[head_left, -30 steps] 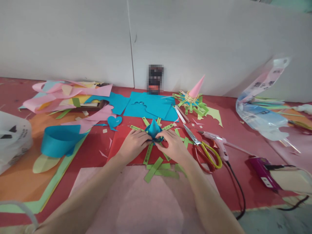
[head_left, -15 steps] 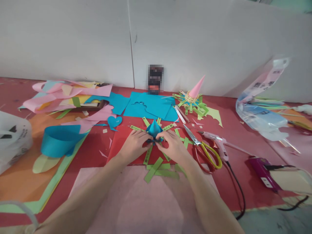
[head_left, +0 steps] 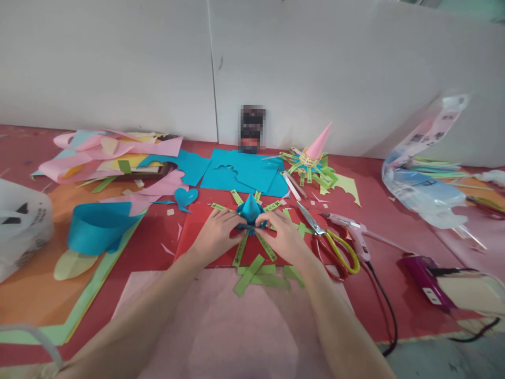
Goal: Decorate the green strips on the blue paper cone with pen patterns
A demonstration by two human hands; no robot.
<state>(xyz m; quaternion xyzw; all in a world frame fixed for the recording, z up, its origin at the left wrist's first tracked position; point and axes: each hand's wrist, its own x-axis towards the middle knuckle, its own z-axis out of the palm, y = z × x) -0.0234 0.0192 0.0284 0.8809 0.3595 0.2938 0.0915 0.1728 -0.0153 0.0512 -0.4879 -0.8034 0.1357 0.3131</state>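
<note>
A blue paper cone [head_left: 250, 208] stands at the centre of a ring of green patterned paper strips [head_left: 242, 250] on a red sheet. Just in front of the cone, a narrow dark blue paper strip [head_left: 248, 227] runs between my hands. My left hand [head_left: 218, 229] is closed, pinching the strip's left part between thumb and fingers. Thumb and forefinger of my right hand [head_left: 281, 230] pinch its other end close to the cone's base. The fingers partly hide the base and the strip.
Plain green strips [head_left: 256, 276] lie nearer me. Scissors [head_left: 329, 242], a glue gun [head_left: 351, 231] and a purple power socket [head_left: 426, 279] are at the right. Behind stands a finished-looking pink cone piece [head_left: 313, 150]. A blue paper loop [head_left: 98, 226] and paper scraps [head_left: 114, 152] lie left.
My right fingers have shifted slightly, and more of the blue strip shows between my hands. The cone and the surrounding things stay in place.
</note>
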